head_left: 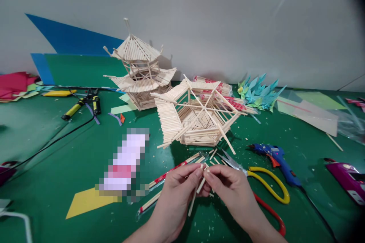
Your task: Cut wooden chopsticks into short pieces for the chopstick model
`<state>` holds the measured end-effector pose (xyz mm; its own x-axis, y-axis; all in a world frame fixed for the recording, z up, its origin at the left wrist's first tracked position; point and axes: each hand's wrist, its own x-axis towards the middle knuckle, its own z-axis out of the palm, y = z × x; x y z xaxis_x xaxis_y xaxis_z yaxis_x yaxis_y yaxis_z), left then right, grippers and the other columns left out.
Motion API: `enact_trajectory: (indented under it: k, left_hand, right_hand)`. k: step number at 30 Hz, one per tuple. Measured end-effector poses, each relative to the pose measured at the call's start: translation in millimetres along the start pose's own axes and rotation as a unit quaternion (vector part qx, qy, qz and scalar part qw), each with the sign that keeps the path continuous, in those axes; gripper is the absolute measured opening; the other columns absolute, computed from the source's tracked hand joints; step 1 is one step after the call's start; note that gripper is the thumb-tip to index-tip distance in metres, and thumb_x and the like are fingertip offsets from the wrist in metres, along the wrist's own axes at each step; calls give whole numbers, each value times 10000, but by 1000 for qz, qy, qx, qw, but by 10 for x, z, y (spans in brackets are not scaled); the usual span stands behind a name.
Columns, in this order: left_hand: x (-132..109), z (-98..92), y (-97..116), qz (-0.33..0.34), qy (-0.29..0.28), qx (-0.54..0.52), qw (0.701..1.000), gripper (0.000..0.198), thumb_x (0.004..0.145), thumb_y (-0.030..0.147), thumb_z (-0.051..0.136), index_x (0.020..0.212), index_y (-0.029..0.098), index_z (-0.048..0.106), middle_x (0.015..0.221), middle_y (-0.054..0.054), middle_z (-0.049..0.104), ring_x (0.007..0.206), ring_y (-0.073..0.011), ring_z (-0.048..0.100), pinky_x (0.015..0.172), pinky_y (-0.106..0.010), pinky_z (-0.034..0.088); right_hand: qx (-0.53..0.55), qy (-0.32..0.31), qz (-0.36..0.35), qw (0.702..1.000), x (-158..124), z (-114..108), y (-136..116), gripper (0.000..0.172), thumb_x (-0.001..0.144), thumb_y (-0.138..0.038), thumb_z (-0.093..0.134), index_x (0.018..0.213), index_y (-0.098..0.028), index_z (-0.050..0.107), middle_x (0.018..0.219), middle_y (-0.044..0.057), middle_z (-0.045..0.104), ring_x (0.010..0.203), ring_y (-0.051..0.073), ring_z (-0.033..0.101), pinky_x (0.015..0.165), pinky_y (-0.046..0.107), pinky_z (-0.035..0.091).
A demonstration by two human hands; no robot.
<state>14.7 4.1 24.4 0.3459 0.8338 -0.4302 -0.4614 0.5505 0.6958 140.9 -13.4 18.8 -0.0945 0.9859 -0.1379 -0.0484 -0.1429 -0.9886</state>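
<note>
My left hand (178, 191) is closed in a pinch on a thin pale wooden stick (192, 203), which points down toward me. Opposite it, my right hand (234, 186) pinches near a shorter stick (201, 185) between the fingertips. The two hands almost touch, and the fingers partly hide where the sticks meet. Just beyond them stands a stick-built pagoda part (203, 121) with a frame of crossed sticks and some roof panels laid with sticks. Cut stick pieces (213, 154) lie by my fingers. Scissors (268, 182) with yellow and red handles rest open beside my right hand.
A finished-looking stick pagoda (139, 68) stands behind. To the right are a blue glue gun (278, 157) with a cord and a purple device (346, 178). Pliers (82, 106), a pixelated object (125, 163), wrapped sticks (173, 169) and folded teal paper (261, 91) lie around.
</note>
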Motion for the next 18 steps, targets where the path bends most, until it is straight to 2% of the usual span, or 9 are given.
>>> enact_trajectory:
  k: [5, 11, 18]
  left_hand:
    - [7, -23, -61, 50, -22, 75, 996, 176, 760, 202, 584, 896, 139, 675, 579, -8, 598, 540, -113, 517, 532, -230, 402]
    - [-26, -31, -70, 111, -12, 156, 981, 206, 760, 182, 559, 939, 166, 660, 613, 7, 572, 520, -110, 520, 514, -223, 411]
    - [-46, -17, -60, 163, -36, 223, 960, 233, 800, 185, 494, 975, 179, 647, 596, 13, 528, 519, -111, 500, 520, -221, 413]
  right_hand:
    - [-55, 10, -32, 998, 24, 28, 3, 166, 805, -272, 522, 692, -164, 577, 514, -37, 525, 478, 109, 519, 478, 216, 423]
    - [-46, 4, -24, 999, 44, 28, -31, 195, 825, -292, 491, 696, -162, 558, 469, -46, 517, 455, 112, 543, 473, 217, 425]
    - [-28, 12, -23, 999, 58, 32, -7, 173, 815, -296, 513, 726, -156, 563, 450, -50, 518, 428, 117, 547, 449, 221, 419]
